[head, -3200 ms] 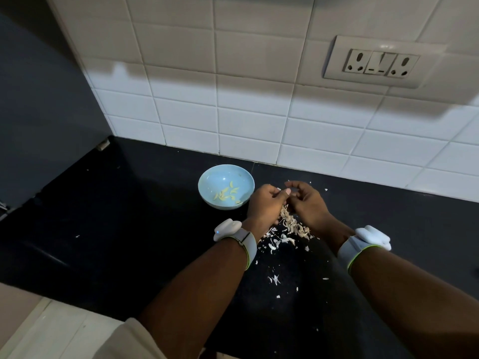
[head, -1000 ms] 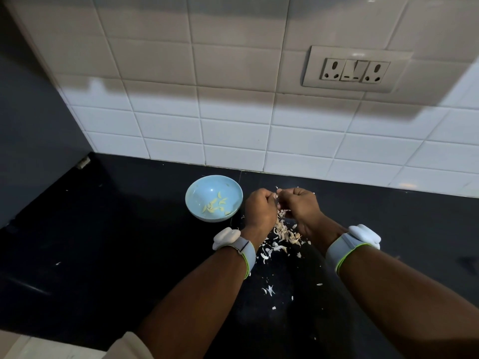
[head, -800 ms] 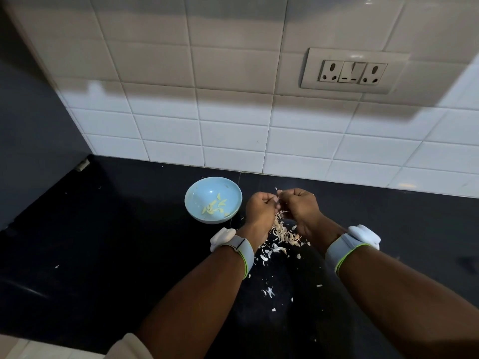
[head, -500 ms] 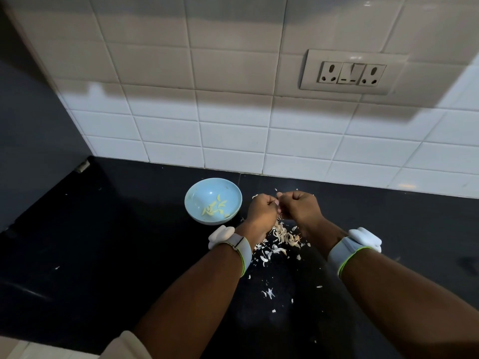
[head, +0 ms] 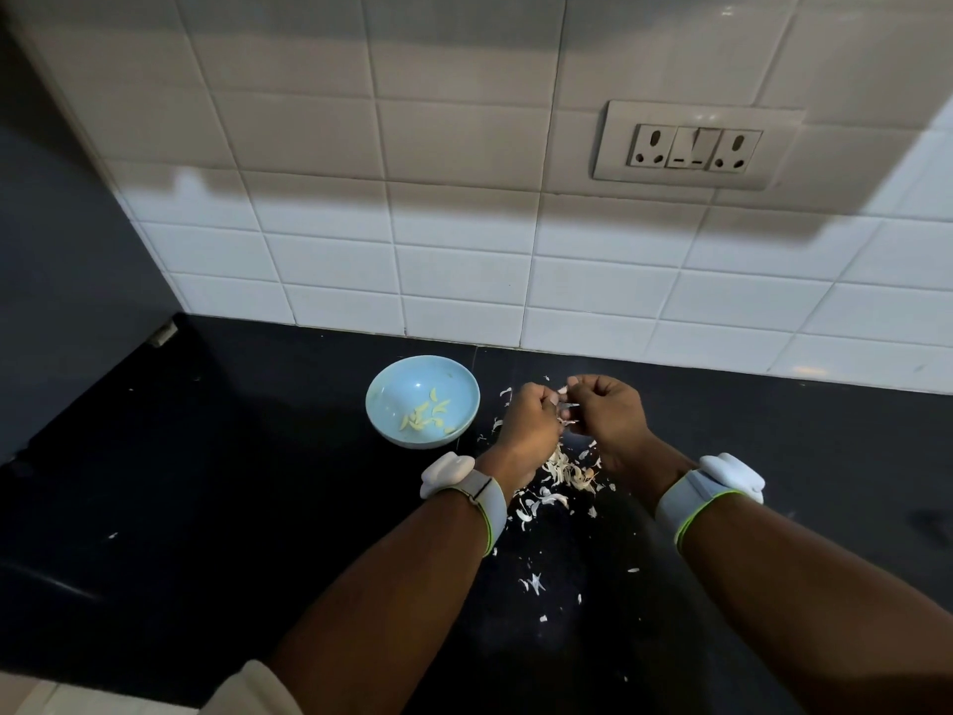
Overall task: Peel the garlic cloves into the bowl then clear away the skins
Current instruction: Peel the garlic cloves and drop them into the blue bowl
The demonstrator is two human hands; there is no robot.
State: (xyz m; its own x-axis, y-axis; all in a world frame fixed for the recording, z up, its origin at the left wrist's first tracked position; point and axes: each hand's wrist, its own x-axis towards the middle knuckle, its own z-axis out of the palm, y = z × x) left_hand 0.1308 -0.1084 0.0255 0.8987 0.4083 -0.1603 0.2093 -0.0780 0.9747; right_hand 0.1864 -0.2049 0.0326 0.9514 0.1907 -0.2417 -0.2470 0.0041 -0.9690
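Setting: black surface (head: 216,508) against a white tiled wall (head: 464,240); a socket plate (head: 696,147) is set in the tiles upper right.
Bowl: pale blue bowl (head: 384,405) stands on the surface, near the wall, with several peeled yellowish cloves (head: 428,416) lying inside it.
Left hand: left hand (head: 531,423) has its fingers curled, pinching a garlic clove (head: 563,390) at the fingertips.
Right hand: right hand (head: 608,410) also has curled fingers, meeting the left hand at the same clove; it appears to be pulling at the skin.
Clove in hand: only a small pale tip shows between the two hands; its long axis cannot be told.
Skins: loose skins (head: 564,469) lie piled on the surface directly below and between the wrists, with stray flakes nearer the person.
Key relation: bowl lies to the left of both hands, just beside the left hand and at about the same depth; the left hand is clearly the nearer one.
Judgement: peeling step is under way; once the clove is bare, a short leftward move by the left hand would drop it in. Clearing the skins is not yet started.
Wrists: a white band (head: 485,495) on each wrist.
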